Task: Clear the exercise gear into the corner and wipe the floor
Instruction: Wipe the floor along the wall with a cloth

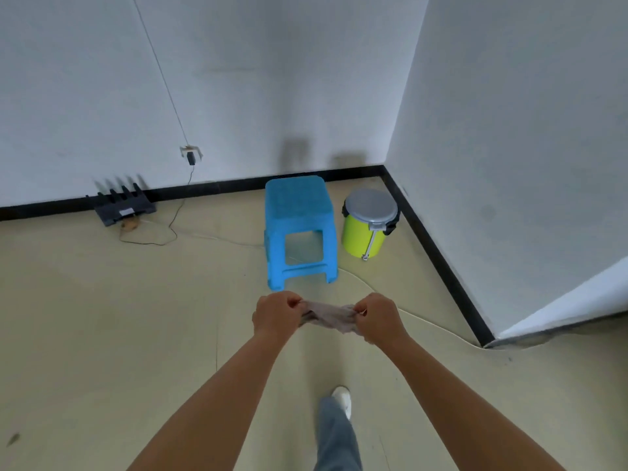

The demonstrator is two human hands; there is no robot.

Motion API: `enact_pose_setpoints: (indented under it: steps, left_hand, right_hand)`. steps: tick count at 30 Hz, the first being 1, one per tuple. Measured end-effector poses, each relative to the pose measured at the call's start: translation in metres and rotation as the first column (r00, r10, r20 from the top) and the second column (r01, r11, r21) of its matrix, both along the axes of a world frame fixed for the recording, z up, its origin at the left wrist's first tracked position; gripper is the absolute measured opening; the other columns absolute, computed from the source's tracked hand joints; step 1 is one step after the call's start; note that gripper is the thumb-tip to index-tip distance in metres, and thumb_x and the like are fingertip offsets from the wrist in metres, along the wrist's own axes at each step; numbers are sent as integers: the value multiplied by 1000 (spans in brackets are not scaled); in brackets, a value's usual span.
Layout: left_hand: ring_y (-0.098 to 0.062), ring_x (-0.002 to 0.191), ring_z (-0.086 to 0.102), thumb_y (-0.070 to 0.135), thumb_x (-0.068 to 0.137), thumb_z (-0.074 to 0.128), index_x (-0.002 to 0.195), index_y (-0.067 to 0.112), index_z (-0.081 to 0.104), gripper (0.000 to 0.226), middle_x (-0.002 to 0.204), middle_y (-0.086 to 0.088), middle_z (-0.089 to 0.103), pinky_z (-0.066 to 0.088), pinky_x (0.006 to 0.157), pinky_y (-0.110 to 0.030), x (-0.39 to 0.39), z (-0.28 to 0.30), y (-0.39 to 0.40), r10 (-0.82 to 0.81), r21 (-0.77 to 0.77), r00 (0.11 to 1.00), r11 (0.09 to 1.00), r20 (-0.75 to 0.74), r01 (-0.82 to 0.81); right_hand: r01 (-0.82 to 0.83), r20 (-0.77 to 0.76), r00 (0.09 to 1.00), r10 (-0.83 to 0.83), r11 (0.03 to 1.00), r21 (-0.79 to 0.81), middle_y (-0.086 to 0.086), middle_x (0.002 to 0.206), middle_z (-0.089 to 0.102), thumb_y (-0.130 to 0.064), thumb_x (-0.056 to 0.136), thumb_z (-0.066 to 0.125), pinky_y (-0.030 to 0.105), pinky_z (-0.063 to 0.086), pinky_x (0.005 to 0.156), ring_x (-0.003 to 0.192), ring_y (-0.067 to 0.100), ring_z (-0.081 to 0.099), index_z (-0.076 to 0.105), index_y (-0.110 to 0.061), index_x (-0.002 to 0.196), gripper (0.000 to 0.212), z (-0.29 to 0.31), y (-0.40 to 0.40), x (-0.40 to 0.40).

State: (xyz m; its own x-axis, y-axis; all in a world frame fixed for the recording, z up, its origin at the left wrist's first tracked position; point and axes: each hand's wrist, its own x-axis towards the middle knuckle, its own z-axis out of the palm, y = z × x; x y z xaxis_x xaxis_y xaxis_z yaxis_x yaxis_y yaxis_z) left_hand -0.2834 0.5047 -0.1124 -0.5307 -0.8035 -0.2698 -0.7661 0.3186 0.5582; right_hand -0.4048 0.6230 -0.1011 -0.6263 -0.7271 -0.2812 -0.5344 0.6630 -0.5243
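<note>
Both our hands are gripping a greyish cloth (328, 316) in the air above the beige floor (102, 317): our left hand (276, 315) is pinching one end with curled fingers, our right hand (380, 317) is pinching the other, and the cloth is stretching between them. Beyond, a blue stool (299, 229) and a green lidded bucket (368, 229) are sitting side by side near the corner.
</note>
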Motion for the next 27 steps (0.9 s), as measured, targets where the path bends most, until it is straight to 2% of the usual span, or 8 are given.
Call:
enact_pose_setpoints:
  steps: [2, 5, 9, 12, 16, 19, 24, 27]
  left_hand:
    - [-27, 105, 61, 29, 89, 57, 102, 16, 73, 24, 106, -9, 71, 45, 83, -30, -42, -5, -44, 11, 15, 1000, 1000, 21, -12]
    - [-28, 104, 61, 31, 89, 56, 98, 15, 73, 25, 105, -11, 71, 46, 83, -31, -98, -10, -107, 28, 50, 998, 998, 62, -31]
    - [-30, 103, 60, 32, 90, 55, 95, 14, 72, 25, 102, -12, 70, 45, 81, -32, -157, -15, -181, 36, 87, 994, 995, 99, -44]
    - [-30, 103, 61, 30, 90, 54, 97, 15, 72, 25, 105, -12, 70, 45, 81, -32, -196, -28, -239, 54, 118, 992, 991, 115, -68]
    - [-29, 104, 60, 27, 91, 51, 98, 13, 71, 26, 107, -11, 70, 45, 82, -30, -250, -61, -317, 96, 188, 989, 975, 108, -116]
    - [-28, 102, 61, 25, 92, 52, 98, 11, 71, 25, 104, -11, 70, 45, 79, -30, -286, -93, -372, 166, 300, 981, 935, 100, -189]
    - [-20, 81, 54, 20, 91, 55, 87, 8, 70, 19, 84, -10, 60, 35, 60, -25, -338, -153, -437, 283, 482, 954, 825, 100, -295]
    - [-23, 84, 57, 18, 91, 54, 92, 5, 71, 22, 91, -18, 66, 35, 66, -24, -368, -186, -467, 290, 519, 949, 796, 126, -312]
  right_hand:
    - [-26, 5, 1000, 26, 999, 20, 22, 105, 66, -19, 76, 40, 27, 43, 73, 98, 33, 62, 72, 0, 99, 44, -4, -45, -44]
    - [-72, -37, 997, 74, 995, 65, 23, 106, 65, -8, 84, 47, 31, 45, 81, 101, 34, 61, 71, 1, 101, 31, -5, -111, -104]
    - [-100, -90, 990, 108, 991, 86, 21, 107, 64, -24, 71, 29, 32, 42, 82, 105, 32, 56, 70, 1, 101, 56, -7, -189, -163]
    - [-147, -142, 975, 171, 976, 162, 14, 113, 63, -15, 86, 41, 31, 43, 86, 110, 29, 53, 68, -5, 108, 36, -19, -250, -208]
    - [-198, -186, 951, 246, 949, 244, 11, 115, 63, -11, 89, 43, 33, 42, 89, 112, 28, 52, 66, -8, 112, 32, -47, -337, -263]
    - [-197, -191, 948, 253, 942, 273, 11, 110, 64, -12, 90, 40, 29, 33, 77, 108, 28, 54, 66, -8, 108, 32, -81, -398, -297]
    - [-169, -155, 961, 229, 931, 323, 5, 109, 64, -28, 76, 18, 28, 24, 77, 108, 23, 54, 66, -15, 110, 60, -137, -473, -348]
    - [-143, -154, 967, 204, 931, 337, 6, 108, 63, -27, 68, 16, 31, 31, 83, 107, 23, 53, 66, -15, 108, 65, -167, -507, -372]
